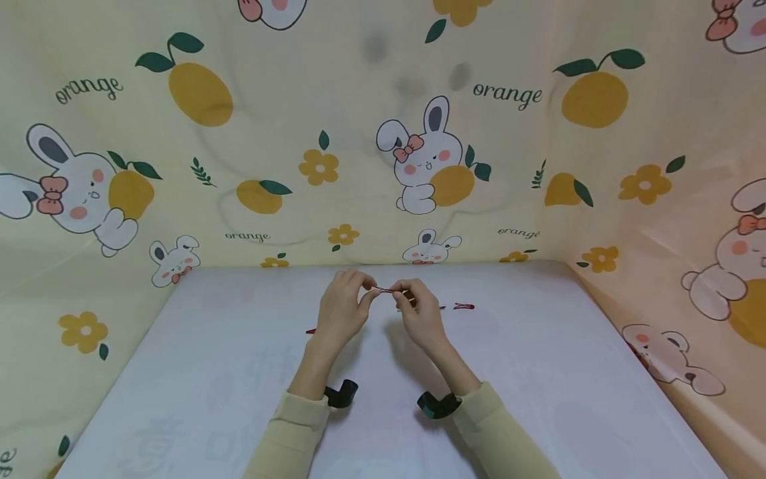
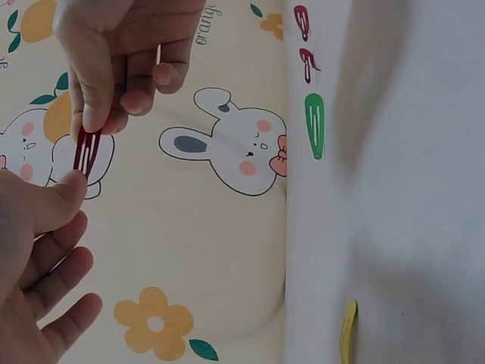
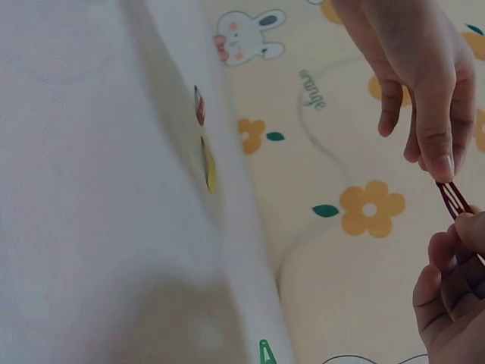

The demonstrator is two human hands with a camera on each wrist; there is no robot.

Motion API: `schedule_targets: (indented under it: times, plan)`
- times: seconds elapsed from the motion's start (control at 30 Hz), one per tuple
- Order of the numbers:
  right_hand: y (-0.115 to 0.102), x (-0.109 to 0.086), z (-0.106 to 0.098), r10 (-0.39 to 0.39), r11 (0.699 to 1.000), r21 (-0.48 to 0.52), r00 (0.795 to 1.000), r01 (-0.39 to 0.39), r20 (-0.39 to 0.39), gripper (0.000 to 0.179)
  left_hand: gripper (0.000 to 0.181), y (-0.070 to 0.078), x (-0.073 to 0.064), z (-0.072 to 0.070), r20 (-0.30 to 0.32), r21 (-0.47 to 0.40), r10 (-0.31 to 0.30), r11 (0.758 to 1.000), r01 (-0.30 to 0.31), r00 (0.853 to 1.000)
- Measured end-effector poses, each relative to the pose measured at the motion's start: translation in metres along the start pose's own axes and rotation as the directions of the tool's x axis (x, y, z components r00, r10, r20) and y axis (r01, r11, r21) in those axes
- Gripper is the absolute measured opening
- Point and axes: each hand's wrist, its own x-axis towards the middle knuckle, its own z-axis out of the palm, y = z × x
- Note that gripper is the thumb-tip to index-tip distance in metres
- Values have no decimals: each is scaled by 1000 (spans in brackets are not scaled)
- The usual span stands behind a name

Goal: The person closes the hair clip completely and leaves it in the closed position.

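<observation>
Between the two hands hangs a dark red snap hair clip, raised above the table. My left hand pinches one end between thumb and fingertips. The other end is pinched by my right hand. In the left wrist view, the slotted metal frame of the clip shows between the thumbs. Behind the right hand, a green hair clip lies on the table, mostly hidden in the head view. Beyond it are two red clips, one with a part sticking out sideways.
On the left side of the white table lie a yellow hair clip and a red one, near the left forearm. A cloth curtain printed with rabbits and oranges stands behind the table and along its sides.
</observation>
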Motion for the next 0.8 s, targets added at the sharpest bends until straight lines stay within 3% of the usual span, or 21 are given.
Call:
schedule_targets:
  times: [0.17,0.4,0.8]
  plan:
    - [-7,-1,-2,-15,1000,-15,1000,15,4,10,23,0,-1,-1,-32,-10,18,1000,-19,999]
    - [-43,-5,-11,-3,1000,15,999,3,37,9,20,0,-1,1,-25,-34,67,997,-68,997]
    - [-42,-7,-12,-17,999,37,1000,16,24,8,9,0,-3,3,-41,-53,106,993,-108,994]
